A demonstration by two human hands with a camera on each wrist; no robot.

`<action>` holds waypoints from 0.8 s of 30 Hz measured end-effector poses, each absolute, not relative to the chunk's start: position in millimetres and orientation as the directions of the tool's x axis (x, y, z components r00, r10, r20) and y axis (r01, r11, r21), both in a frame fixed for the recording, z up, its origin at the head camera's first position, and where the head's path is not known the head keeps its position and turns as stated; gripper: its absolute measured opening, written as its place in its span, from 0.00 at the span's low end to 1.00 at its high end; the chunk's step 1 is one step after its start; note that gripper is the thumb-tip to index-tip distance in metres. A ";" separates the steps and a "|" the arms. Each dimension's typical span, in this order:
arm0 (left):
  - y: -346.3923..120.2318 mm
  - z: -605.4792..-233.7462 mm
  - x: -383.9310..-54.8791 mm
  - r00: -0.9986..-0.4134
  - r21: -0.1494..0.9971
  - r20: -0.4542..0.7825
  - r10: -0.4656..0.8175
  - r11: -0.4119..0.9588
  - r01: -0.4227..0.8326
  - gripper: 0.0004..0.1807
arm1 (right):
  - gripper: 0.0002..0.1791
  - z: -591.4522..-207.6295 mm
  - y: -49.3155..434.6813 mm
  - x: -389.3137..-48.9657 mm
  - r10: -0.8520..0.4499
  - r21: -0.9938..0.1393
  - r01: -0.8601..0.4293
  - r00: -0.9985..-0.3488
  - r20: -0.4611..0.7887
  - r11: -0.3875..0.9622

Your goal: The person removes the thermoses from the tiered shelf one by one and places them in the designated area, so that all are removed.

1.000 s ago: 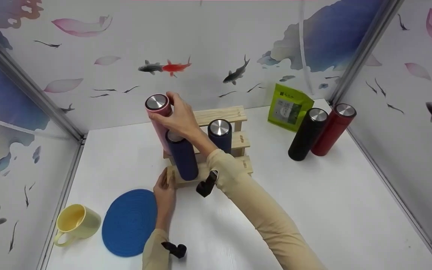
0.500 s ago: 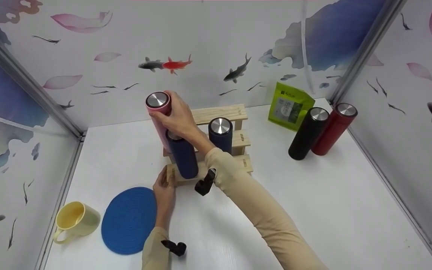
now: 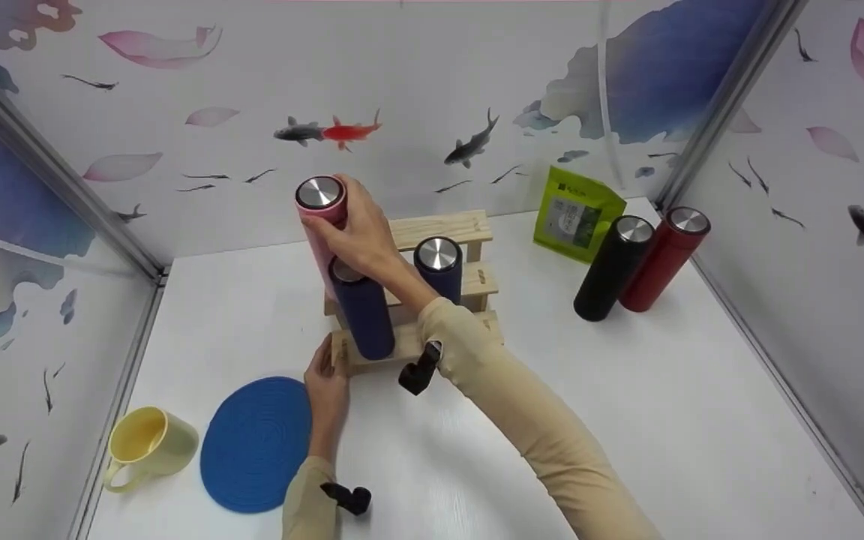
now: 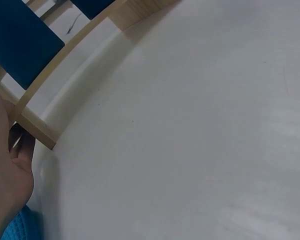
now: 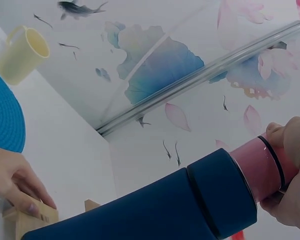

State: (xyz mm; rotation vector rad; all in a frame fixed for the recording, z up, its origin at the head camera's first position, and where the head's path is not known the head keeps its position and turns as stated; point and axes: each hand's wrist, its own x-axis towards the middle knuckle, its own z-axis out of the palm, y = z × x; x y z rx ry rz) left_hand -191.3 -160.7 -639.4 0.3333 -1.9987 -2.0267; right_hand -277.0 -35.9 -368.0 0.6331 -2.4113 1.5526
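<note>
The right hand [image 3: 361, 234] has its fingers clamped round the upper part of a pink bottle [image 3: 317, 241], which is upright at the far left of a stepped wooden rack [image 3: 439, 227]; whether its base touches a step cannot be told. The left hand [image 3: 327, 386] grips the left end of the rack's near step, fingers curled round the wood. A blue bottle [image 3: 368, 319] stands on that step, just in front of the pink one. Another navy bottle [image 3: 439, 262] is to the right, its base hidden by the forearm. A blue mat [image 3: 256, 446] lies near left on the worktop [image 3: 702, 420], beside a yellow mug [image 3: 154, 442].
</note>
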 end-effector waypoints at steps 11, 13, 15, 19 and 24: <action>-160.3 -641.8 -194.2 -0.938 1.000 0.027 -0.347 0.008 0.026 0.28 | 0.37 -356.2 -18.3 -277.3 -0.215 -0.806 -0.484 -0.875 0.434 0.341; -160.4 -641.9 -195.0 -0.938 1.000 0.028 -0.346 0.005 0.028 0.28 | 0.37 -355.4 -14.7 -278.0 -0.203 -0.807 -0.483 -0.876 0.438 0.340; -160.8 -642.6 -194.6 -0.939 1.000 0.027 -0.344 0.003 0.027 0.28 | 0.37 -354.9 -11.4 -278.0 -0.190 -0.811 -0.478 -0.878 0.439 0.336; -161.4 -644.6 -193.5 -0.939 0.999 0.037 -0.342 -0.002 0.040 0.28 | 0.38 -354.2 -4.4 -278.3 -0.167 -0.819 -0.466 -0.885 0.435 0.334; -160.8 -643.3 -193.2 -0.936 0.999 0.041 -0.350 -0.002 0.044 0.28 | 0.38 -352.3 7.1 -281.1 -0.147 -0.816 -0.469 -0.883 0.446 0.338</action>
